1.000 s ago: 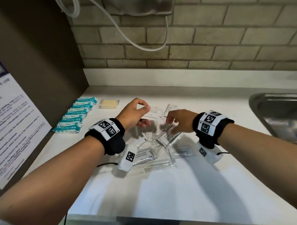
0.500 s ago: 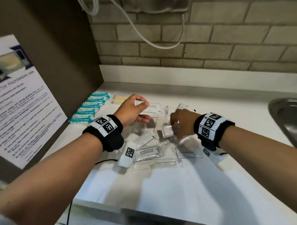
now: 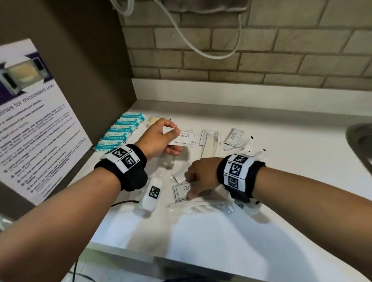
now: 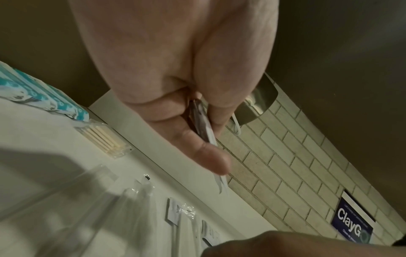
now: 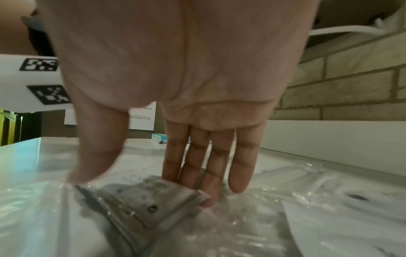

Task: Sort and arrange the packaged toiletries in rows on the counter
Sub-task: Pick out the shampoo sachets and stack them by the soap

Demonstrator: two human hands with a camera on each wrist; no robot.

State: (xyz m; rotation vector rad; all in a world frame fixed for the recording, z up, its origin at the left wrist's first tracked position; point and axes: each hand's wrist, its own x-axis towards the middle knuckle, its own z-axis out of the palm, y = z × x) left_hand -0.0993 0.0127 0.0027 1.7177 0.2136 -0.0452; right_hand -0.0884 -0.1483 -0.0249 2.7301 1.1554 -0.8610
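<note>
My left hand is raised a little over the white counter and pinches a few white shampoo sachets. The left wrist view shows these sachets edge-on between thumb and fingers. My right hand reaches down onto another shampoo sachet lying in the loose pile. In the right wrist view its straight fingers touch the far edge of that sachet, and the thumb is near its other edge. The sachet lies flat.
A row of teal packets runs along the left wall, with a cotton swab pack behind it. A wrapped comb, a toothbrush pack and one more sachet lie nearby. A steel sink is at right.
My right hand has pulled back from the middle of the pile to the nearer sachet and laid its fingers on it. My left hand keeps hold of its sachets.
</note>
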